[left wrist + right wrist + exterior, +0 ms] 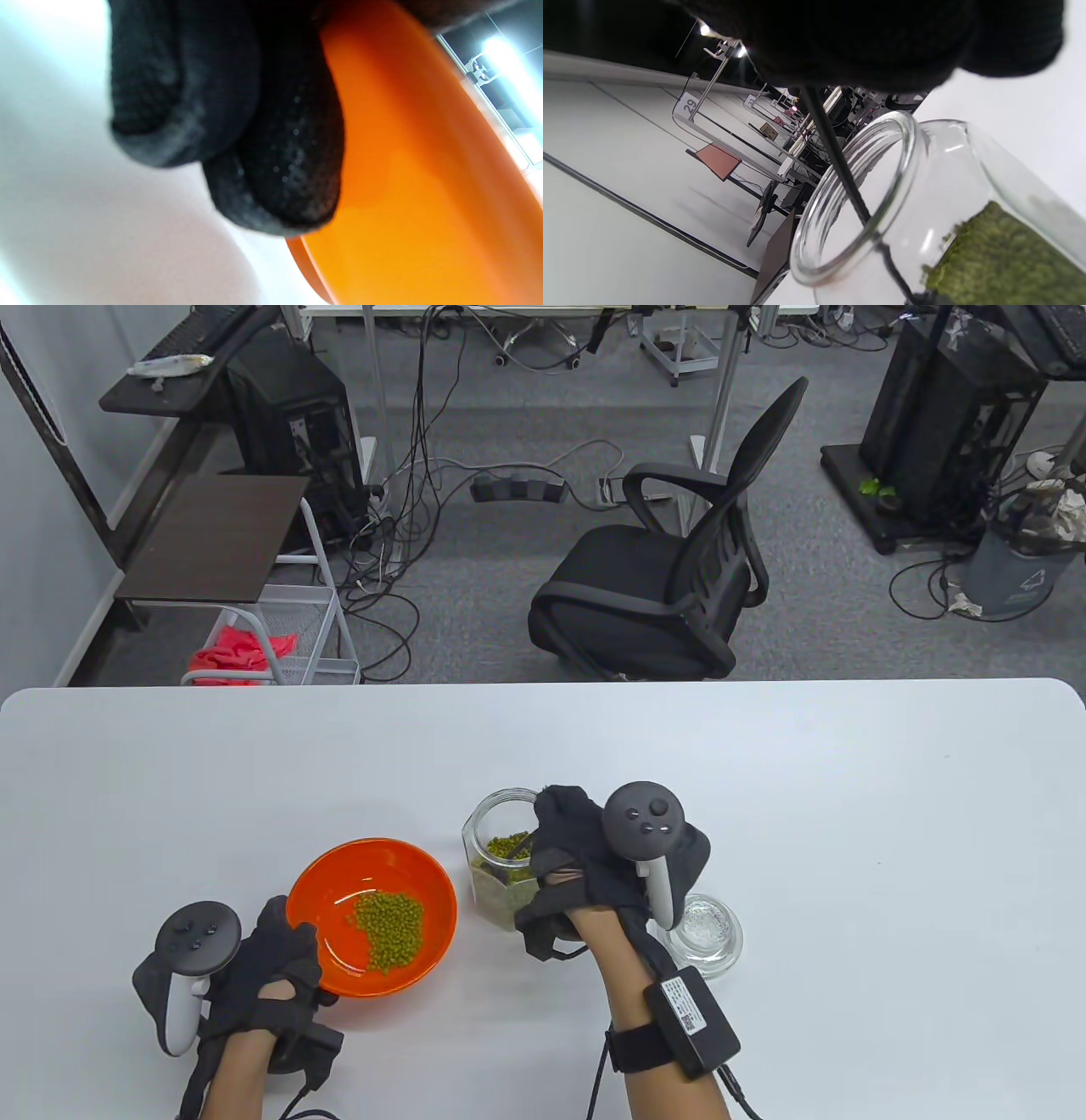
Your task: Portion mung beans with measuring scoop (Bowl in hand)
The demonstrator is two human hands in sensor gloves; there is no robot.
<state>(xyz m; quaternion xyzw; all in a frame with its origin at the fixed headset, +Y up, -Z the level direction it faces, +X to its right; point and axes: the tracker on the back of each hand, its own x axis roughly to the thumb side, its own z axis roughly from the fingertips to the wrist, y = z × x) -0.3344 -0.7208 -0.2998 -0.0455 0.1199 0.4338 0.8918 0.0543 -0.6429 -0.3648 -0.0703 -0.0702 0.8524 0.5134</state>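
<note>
An orange bowl (pixel 339 861) with a small heap of green mung beans (pixel 390 929) is at the table's front left. My left hand (pixel 276 959) grips its near-left rim, thumb over the edge. In the left wrist view my fingers (pixel 275 148) lie under the bowl's wall (pixel 424 169). A glass jar (pixel 496 814) half full of mung beans (pixel 1001 258) stands right of the bowl. My right hand (pixel 564 848) is over the jar's mouth (pixel 903 140) and holds a thin black scoop handle (pixel 835 152) that reaches down into the jar. The scoop's head is mostly hidden.
The jar's glass lid (pixel 704 933) lies on the table just right of my right wrist. The white table (pixel 848 814) stretches bare to the right and far side. A black office chair (pixel 670 577) stands beyond the far edge.
</note>
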